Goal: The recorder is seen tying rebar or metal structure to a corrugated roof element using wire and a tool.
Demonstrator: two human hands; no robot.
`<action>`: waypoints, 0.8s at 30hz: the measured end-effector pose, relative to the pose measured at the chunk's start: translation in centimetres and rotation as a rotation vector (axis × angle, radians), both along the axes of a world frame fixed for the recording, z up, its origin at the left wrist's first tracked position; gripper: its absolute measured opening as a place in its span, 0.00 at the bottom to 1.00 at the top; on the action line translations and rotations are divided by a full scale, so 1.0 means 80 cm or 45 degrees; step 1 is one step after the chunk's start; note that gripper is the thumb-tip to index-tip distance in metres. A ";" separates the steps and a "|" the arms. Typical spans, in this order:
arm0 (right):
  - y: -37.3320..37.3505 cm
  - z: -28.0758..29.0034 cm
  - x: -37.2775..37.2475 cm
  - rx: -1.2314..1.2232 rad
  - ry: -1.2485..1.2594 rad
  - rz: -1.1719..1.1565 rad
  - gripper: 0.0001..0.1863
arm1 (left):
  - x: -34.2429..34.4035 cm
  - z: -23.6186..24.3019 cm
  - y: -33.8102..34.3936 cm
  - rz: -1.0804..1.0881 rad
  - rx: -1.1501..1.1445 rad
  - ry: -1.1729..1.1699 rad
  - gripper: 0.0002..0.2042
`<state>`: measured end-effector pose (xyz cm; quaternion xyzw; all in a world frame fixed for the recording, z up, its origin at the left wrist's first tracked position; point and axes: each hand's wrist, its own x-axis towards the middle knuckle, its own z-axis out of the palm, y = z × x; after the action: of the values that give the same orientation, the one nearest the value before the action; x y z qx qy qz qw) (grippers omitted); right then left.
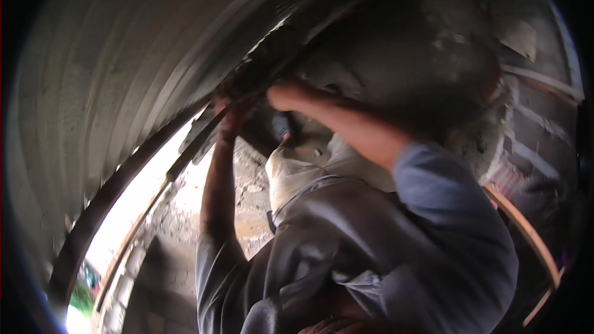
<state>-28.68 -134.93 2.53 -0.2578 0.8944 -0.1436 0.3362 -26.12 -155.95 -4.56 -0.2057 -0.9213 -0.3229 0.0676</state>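
Both hands are raised overhead, up to the place where a corrugated metal roof (124, 55) meets the top of a rough wall (396, 43). The right hand (286, 96) is closed like a fist at the dark gap under the roof edge, but the picture is too blurred there to tell what is inside this grip, or if anything is inside it. The left hand (232, 108) is just beside it, a little lower and more to the left, with its fingers curled against a dark beam (124, 185) that runs under the sheet and curves down to the lower left; whether it really holds the beam or only presses on it, I cannot tell. So the thing being worked on is the joint of roof and wall, far and high in the middle of the scene, between the two hands. It seems to me the step in hand is fixing or adjusting something at this joint, with one hand steadying and the other doing the work. The next move probably needs a firm hold with arms fully stretched, and care for balance, because the reach is long. Nearer, the grey sleeves (445, 210) fill the lower part of the view. At the lower left, bright daylight (142, 204) comes through the opening. At the right there is a brick wall (526, 142) and a curved wooden strip (526, 229).
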 end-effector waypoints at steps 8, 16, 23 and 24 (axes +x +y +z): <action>-0.088 0.026 0.015 0.033 -0.220 -0.563 0.14 | 0.028 -0.061 -0.058 0.397 -0.372 -0.279 0.21; -0.036 -0.132 0.134 0.262 -0.515 0.153 0.16 | 0.005 -0.022 0.008 0.444 -0.334 -0.208 0.26; 0.158 -0.026 0.240 0.336 -0.632 -0.292 0.16 | 0.002 -0.049 -0.002 0.400 -0.380 0.060 0.29; 0.194 -0.044 0.277 0.280 -0.479 -0.552 0.17 | 0.000 -0.031 0.016 0.379 -0.362 -0.110 0.30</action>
<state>-6.49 -119.38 -1.00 0.0081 0.8607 -0.1597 0.4833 -26.08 -154.65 -7.07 -0.0606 -0.9799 -0.1846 0.0453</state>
